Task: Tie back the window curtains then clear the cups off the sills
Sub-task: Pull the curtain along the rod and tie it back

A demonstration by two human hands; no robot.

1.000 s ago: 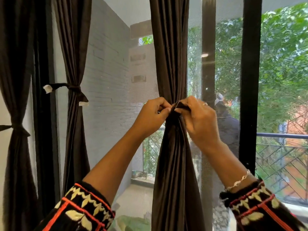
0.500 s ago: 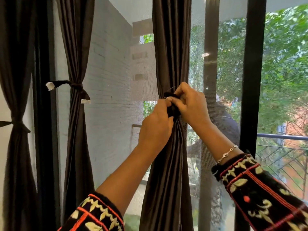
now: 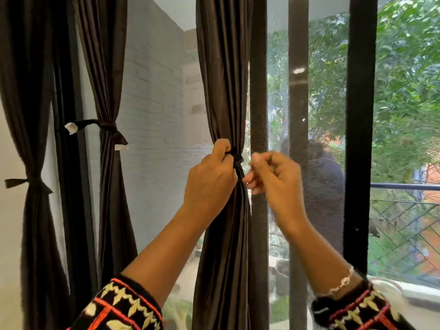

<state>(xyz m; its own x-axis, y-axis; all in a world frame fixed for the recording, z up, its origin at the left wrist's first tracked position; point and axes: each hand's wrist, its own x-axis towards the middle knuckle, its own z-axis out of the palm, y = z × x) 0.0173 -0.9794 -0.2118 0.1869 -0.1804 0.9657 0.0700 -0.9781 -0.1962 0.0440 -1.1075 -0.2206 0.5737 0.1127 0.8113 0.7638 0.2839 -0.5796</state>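
Note:
A dark brown curtain (image 3: pixel 221 91) hangs in the middle of the window, gathered at hand height by a dark tie band (image 3: pixel 238 160) with a knot in it. My left hand (image 3: pixel 209 179) grips the band and the bunched fabric just left of the knot. My right hand (image 3: pixel 273 177) is just right of the knot, blurred, with its fingers curled. It seems to pinch the band's right end, which hardly shows against the dark frame behind. No cup or sill is in view.
Two more dark curtains hang tied at the left, one (image 3: pixel 107 186) by a band with white ends and one (image 3: pixel 33 210) at the far left. Black window frame bars (image 3: pixel 360 115) stand to the right, with mesh, a balcony railing (image 3: pixel 404 186) and trees beyond.
Both hands were together on the knot. My right hand has drawn away to the right while my left hand stays on the band, and the view has shifted slightly.

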